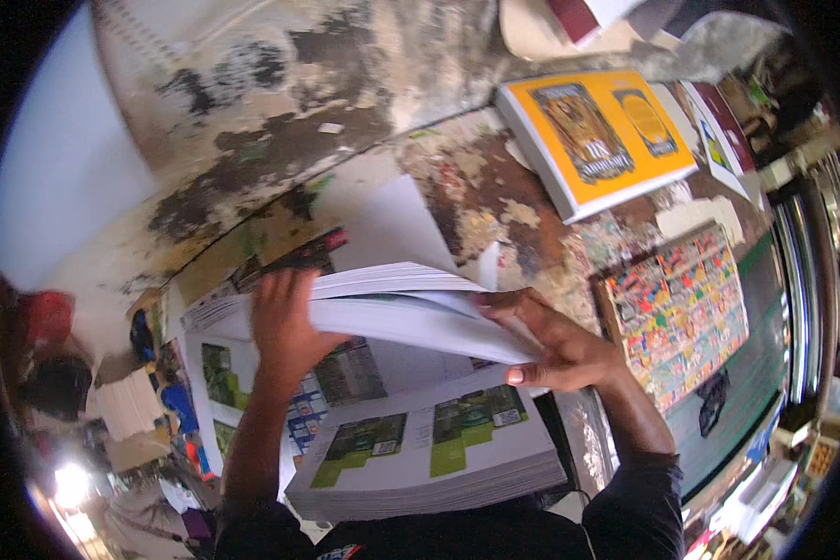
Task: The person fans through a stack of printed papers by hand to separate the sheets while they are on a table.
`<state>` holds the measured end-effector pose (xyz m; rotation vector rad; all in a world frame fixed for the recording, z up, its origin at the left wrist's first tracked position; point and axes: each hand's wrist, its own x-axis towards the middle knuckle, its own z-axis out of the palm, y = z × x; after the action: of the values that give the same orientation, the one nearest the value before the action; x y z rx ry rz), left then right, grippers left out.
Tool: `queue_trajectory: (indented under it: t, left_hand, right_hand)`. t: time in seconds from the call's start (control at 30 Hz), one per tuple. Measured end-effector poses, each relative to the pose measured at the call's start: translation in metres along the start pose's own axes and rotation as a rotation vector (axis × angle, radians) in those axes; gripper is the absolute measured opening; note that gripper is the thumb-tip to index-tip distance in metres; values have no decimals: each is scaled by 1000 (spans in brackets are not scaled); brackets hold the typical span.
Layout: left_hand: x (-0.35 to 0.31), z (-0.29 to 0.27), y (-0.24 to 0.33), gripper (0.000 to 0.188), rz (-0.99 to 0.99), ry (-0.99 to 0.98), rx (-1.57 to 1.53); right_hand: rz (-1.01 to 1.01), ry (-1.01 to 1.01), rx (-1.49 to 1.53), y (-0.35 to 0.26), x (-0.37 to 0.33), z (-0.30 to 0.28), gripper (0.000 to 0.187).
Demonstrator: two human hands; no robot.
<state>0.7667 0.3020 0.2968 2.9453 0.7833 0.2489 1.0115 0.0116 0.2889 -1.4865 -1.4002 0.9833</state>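
Note:
Between my hands is a thick sheaf of white paper sheets, bowed upward, its layers fanned slightly apart. My left hand grips its left end, fingers over the top edge. At the right end my right hand pinches the sheets, thumb below and fingers above. Nearer to me lies a tall stack of printed sheets with green and dark picture panels on its top page. More printed sheets with similar green panels show to the left, partly behind my left forearm.
A thick yellow-covered stack lies at the back right. Right of my right hand is a block with a colourful comic-like pattern, beside a dark green surface. A loose white sheet lies beyond the sheaf, near a stained wall.

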Motion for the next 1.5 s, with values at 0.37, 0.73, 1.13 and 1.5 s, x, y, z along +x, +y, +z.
queue_trajectory:
  t: [0.37,0.73,1.13,1.5]
  left_hand:
    - [19,5,-12,119,141,103,-161]
    - [102,16,-78,78,112,-153,-123]
    - [81,-108,-135,49,115,122,-174]
    - [-133,-234,-149,36,-340,552,404]
  right_hand:
    - [200,-63,-899,-43,84,16,94]
    - [-108,0,-890,-34,100,21,55]
    - [2,20,-803,-56,104,16,54]
    - [76,-6,-813,-42,104,5,53]
